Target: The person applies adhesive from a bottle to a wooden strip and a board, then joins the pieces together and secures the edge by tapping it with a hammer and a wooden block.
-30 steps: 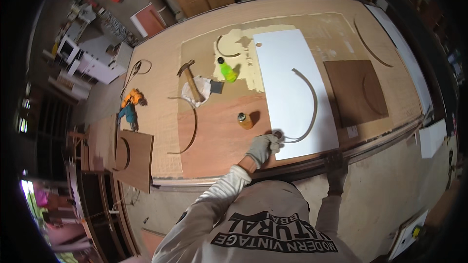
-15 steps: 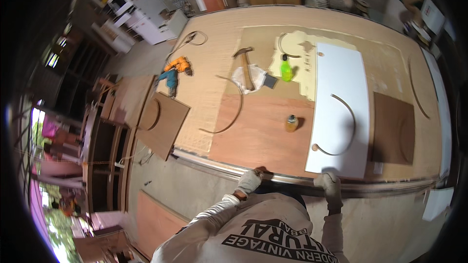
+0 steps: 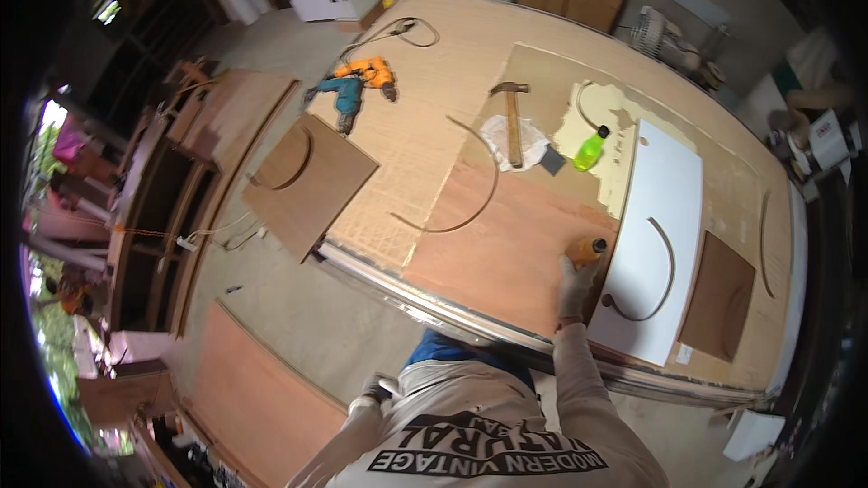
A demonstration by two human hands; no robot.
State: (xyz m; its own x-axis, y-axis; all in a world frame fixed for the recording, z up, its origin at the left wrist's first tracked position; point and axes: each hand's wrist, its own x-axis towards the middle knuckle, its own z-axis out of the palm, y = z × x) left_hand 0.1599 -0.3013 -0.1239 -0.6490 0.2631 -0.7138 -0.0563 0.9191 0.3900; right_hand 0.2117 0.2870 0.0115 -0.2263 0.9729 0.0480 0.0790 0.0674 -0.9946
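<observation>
While the gloved right hand (image 3: 572, 282) closes its fingers on the orange bottle (image 3: 586, 250) standing at the white panel (image 3: 660, 244) edge, a hasty lift could spill it; left hand (image 3: 369, 395) hangs beside the desk (image 3: 425, 149), fingers' state unclear.

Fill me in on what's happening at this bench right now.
A person in work gloves stands at a big plywood workbench. The right hand is closed on a small orange bottle standing beside a white panel that carries a thin curved strip. The left hand hangs low by the body, off the bench, holding nothing I can make out. A hammer, a green bottle and an orange drill lie further back.
</observation>
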